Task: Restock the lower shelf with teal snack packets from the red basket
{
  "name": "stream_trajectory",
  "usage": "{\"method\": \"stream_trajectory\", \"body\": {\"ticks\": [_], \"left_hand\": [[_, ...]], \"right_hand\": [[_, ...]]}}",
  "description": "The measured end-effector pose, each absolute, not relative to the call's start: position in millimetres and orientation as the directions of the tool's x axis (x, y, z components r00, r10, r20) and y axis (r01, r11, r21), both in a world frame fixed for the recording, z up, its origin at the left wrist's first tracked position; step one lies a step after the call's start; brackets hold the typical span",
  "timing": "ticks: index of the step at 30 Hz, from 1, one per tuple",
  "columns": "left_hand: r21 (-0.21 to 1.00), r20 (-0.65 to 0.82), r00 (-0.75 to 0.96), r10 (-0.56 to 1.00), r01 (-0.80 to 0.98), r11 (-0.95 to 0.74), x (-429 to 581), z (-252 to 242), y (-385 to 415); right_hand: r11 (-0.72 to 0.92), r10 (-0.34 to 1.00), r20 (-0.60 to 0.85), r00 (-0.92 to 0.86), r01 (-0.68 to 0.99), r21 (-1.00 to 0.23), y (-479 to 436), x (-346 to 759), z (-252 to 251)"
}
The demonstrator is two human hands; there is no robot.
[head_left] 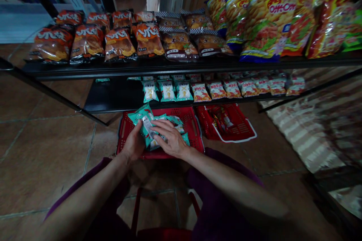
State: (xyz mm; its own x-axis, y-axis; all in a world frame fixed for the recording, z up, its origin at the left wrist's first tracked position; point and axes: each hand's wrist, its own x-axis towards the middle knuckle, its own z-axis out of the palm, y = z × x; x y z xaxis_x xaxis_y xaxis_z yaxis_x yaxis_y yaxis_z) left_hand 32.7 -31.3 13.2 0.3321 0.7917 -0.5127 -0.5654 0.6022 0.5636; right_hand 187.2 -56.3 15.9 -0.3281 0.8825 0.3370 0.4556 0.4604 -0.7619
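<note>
Thin, crinkled plastic film with a soft gloss wraps the teal packets (146, 123); the orange bags (88, 41) are shinier and puckered. The red basket (191, 120) looks like smooth, hard plastic, the black shelf (115, 93) like satin-painted metal. The floor tiles (42, 143) look matt, the purple clothing (216, 211) soft, matt cloth.

Beyond the right hand (171, 137), "土豆片" is read on brown bags (180, 44); farther right, "OH" is partly made out on a yellow bag (267, 26); remaining lettering is unclear

A head-worn view is directed forward and down, the red basket (190, 119) near; dim corners are possibly distorted.
</note>
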Motion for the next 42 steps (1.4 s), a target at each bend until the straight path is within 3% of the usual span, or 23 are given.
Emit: {"method": "stream_trajectory", "body": {"ticks": [3, 5, 6, 8, 10, 18, 27, 33, 42], "left_hand": [[0.533, -0.54, 0.34, 0.77, -0.569, 0.626, 30, 13, -27], [0.548, -0.538, 0.315, 0.782, -0.574, 0.608, 29, 16, -27], [0.557, -0.534, 0.307, 0.788, -0.573, 0.601, 29, 17, -27], [0.591, -0.525, 0.286, 0.801, -0.554, 0.586, 28, 20, -27], [0.634, -0.514, 0.262, 0.817, -0.525, 0.567, 28, 21, -28], [0.66, -0.514, 0.206, 0.833, -0.526, 0.537, 23, 16, -22], [0.701, -0.502, 0.039, 0.864, -0.566, 0.433, 2, 20, 2], [0.797, -0.446, 0.038, 0.894, -0.437, 0.417, -9, 28, 10], [0.869, -0.452, -0.002, 0.892, -0.228, 0.44, -17, 25, 9]], "right_hand": [[0.225, 0.971, 0.237, -0.018, 0.396, -0.89, -53, 186, 8], [-0.062, 0.988, -0.033, 0.154, 0.182, -0.981, -48, 186, 2], [-0.216, 0.964, -0.209, 0.164, 0.028, -0.976, -46, 186, -1], [-0.463, 0.873, -0.486, 0.037, -0.248, -0.851, -45, 185, -3], [-0.567, 0.812, -0.572, -0.117, -0.394, -0.723, -46, 183, -2], [-0.545, 0.8, -0.585, -0.133, -0.566, -0.618, -48, 182, 2], [-0.528, 0.822, -0.569, -0.001, -0.375, -0.762, -47, 189, -8], [-0.493, 0.86, -0.509, 0.004, -0.245, -0.835, -44, 195, -1], [-0.468, 0.88, -0.472, -0.043, -0.235, -0.852, -47, 193, 4]]}}
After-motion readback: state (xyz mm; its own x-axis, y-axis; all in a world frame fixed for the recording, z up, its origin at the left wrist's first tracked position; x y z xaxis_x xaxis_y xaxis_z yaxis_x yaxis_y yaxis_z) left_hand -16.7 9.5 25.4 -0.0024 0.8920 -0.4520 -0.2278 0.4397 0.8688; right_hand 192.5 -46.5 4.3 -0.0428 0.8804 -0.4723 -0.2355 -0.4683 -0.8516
